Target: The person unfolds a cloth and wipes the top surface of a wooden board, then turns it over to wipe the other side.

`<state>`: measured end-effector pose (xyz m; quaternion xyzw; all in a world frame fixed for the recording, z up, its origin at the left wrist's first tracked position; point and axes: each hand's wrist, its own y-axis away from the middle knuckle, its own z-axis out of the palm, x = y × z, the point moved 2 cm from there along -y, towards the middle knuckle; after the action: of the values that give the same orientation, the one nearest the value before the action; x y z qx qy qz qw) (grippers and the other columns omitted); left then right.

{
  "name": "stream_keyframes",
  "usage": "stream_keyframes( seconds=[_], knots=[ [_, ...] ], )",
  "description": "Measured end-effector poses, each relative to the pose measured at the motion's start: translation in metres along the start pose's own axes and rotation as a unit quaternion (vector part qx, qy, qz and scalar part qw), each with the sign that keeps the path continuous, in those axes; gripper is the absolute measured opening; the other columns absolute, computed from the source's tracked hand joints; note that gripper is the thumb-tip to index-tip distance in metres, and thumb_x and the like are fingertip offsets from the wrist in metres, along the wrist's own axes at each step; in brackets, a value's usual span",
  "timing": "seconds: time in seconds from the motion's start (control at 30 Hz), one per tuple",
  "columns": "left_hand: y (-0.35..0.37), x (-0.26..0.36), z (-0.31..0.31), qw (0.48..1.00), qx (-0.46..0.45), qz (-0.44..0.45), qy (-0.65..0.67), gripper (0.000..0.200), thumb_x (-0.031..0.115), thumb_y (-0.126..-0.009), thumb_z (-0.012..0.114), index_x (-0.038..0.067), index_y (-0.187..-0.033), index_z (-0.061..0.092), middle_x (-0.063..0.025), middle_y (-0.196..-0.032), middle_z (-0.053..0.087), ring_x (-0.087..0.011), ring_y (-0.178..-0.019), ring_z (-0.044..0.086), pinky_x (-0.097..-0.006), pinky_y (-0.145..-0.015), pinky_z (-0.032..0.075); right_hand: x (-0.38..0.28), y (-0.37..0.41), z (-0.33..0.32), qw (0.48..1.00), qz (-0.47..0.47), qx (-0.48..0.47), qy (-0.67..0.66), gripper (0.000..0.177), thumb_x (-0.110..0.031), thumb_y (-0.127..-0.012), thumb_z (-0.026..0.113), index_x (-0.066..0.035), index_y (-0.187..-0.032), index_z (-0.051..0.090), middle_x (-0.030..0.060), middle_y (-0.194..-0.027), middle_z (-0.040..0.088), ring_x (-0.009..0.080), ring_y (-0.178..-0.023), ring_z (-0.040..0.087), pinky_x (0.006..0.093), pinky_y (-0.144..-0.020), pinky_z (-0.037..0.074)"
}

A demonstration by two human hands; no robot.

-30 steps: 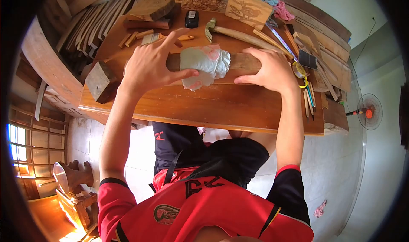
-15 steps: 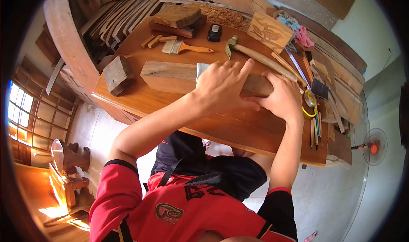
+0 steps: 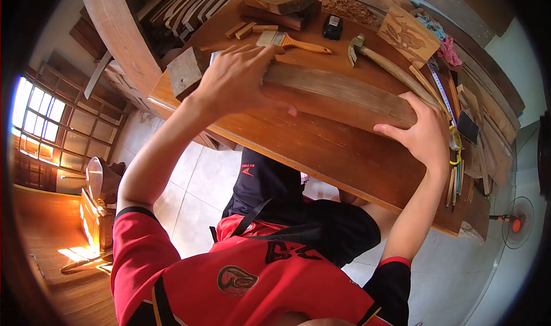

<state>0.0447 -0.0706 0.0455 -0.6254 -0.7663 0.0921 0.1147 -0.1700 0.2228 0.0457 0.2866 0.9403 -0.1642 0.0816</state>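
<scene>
A long squared wooden block [image 3: 338,93] lies lengthwise near the front of the wooden table [image 3: 321,159]. My left hand [image 3: 238,79] lies over its left end, fingers bent over the top and thumb stretched out to the right. The edge of a thin grey sheet [image 3: 216,56] shows beside these fingers; most of it is hidden under the hand. Around the block's right end my right hand [image 3: 423,131] is closed, thumb on the near face and fingers on the far side. Left of my left hand stands a short wooden block [image 3: 185,73].
Behind the long block lie a paintbrush [image 3: 298,43], a black box-like object [image 3: 332,27] and a hammer [image 3: 381,65]. A carved wooden panel [image 3: 408,35] leans at the back right. Pencils [image 3: 453,185] and a tape measure [image 3: 454,138] lie at the right edge.
My left hand has slid left along the long block with the grey sheet, uncovering the block's middle. My right hand stays at the right end. The whole view has shifted.
</scene>
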Motion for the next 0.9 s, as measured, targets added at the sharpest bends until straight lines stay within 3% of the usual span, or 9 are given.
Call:
stream_keyframes(
  seconds=[0.1,0.27,0.43,0.53,0.63,0.67,0.77,0.83,0.9],
  knots=[
    [0.001,-0.004,0.006,0.994,0.100,0.044,-0.019,0.117,0.085,-0.063,0.087,0.005,-0.143,0.061,-0.0226,-0.132,0.073,-0.0411,-0.128,0.067,-0.0507,-0.113,0.049,-0.001,-0.004,-0.003,1.000,0.004,-0.016,-0.011,0.082,-0.063,-0.066,0.097,-0.007,-0.123,0.076,0.0185,-0.111,0.080,0.0401,-0.105,0.076,0.0481,-0.092,0.058],
    [-0.014,0.024,0.020,0.987,0.153,0.044,-0.036,0.124,0.098,-0.069,0.070,0.006,-0.153,0.060,-0.0216,-0.138,0.072,-0.0394,-0.130,0.067,-0.0509,-0.116,0.047,0.000,-0.006,0.001,0.999,-0.005,-0.014,-0.034,0.076,-0.057,-0.068,0.098,-0.007,-0.120,0.076,0.0188,-0.106,0.080,0.0405,-0.104,0.075,0.0472,-0.090,0.057],
    [-0.045,0.097,0.033,0.990,0.100,0.085,0.048,0.126,0.103,-0.073,0.059,0.004,-0.150,0.060,-0.0199,-0.135,0.072,-0.0386,-0.129,0.068,-0.0484,-0.115,0.049,-0.006,-0.008,-0.005,0.996,0.018,-0.052,-0.063,0.070,-0.050,-0.070,0.098,-0.006,-0.119,0.075,0.0185,-0.106,0.080,0.0418,-0.103,0.074,0.0468,-0.089,0.057],
    [-0.059,0.134,0.049,0.977,0.157,0.126,0.065,0.129,0.105,-0.076,0.051,0.003,-0.154,0.056,-0.0181,-0.138,0.071,-0.0370,-0.129,0.068,-0.0458,-0.115,0.050,-0.009,-0.007,-0.002,0.997,-0.028,-0.006,-0.077,0.068,-0.048,-0.071,0.098,-0.006,-0.120,0.075,0.0181,-0.106,0.080,0.0426,-0.102,0.075,0.0474,-0.088,0.057],
    [-0.060,0.128,0.048,0.978,0.119,0.129,0.114,0.128,0.104,-0.079,0.047,0.002,-0.156,0.054,-0.0186,-0.139,0.070,-0.0376,-0.130,0.067,-0.0479,-0.116,0.049,-0.004,-0.007,-0.001,0.998,-0.034,0.001,-0.051,0.073,-0.048,-0.072,0.098,-0.007,-0.127,0.075,0.0188,-0.108,0.080,0.0429,-0.102,0.076,0.0472,-0.086,0.058],
    [-0.055,0.120,0.046,0.979,0.109,0.134,0.109,0.118,0.097,-0.086,0.052,0.002,-0.157,0.053,-0.0194,-0.139,0.070,-0.0373,-0.130,0.067,-0.0479,-0.115,0.049,0.002,-0.007,-0.001,0.999,-0.032,-0.008,-0.041,0.074,-0.049,-0.072,0.098,-0.008,-0.128,0.075,0.0190,-0.108,0.080,0.0428,-0.102,0.076,0.0467,-0.086,0.058],
    [-0.045,0.084,0.028,0.942,0.198,0.227,0.145,0.101,0.082,-0.093,0.065,0.002,-0.154,0.056,-0.0196,-0.139,0.070,-0.0368,-0.131,0.065,-0.0465,-0.115,0.049,-0.002,-0.004,-0.002,0.999,-0.034,0.006,-0.038,0.074,-0.051,-0.071,0.098,-0.008,-0.126,0.076,0.0186,-0.105,0.081,0.0418,-0.100,0.077,0.0455,-0.085,0.058],
    [-0.034,0.059,-0.008,0.919,0.202,0.227,0.251,0.084,0.065,-0.095,0.077,0.001,-0.148,0.062,-0.0190,-0.138,0.070,-0.0350,-0.132,0.064,-0.0453,-0.115,0.048,-0.006,-0.003,-0.004,0.999,-0.028,0.008,-0.045,0.073,-0.052,-0.070,0.098,-0.007,-0.124,0.077,0.0182,-0.104,0.081,0.0411,-0.099,0.077,0.0446,-0.084,0.059],
    [-0.019,0.038,-0.024,0.941,0.250,0.111,0.197,0.067,0.058,-0.095,0.080,0.004,-0.134,0.071,-0.0162,-0.133,0.072,-0.0301,-0.122,0.071,-0.0395,-0.104,0.055,-0.006,-0.004,-0.003,0.999,-0.008,-0.014,-0.051,0.073,-0.053,-0.069,0.098,-0.007,-0.122,0.078,0.0182,-0.102,0.081,0.0405,-0.097,0.077,0.0436,-0.084,0.059]
  ],
)
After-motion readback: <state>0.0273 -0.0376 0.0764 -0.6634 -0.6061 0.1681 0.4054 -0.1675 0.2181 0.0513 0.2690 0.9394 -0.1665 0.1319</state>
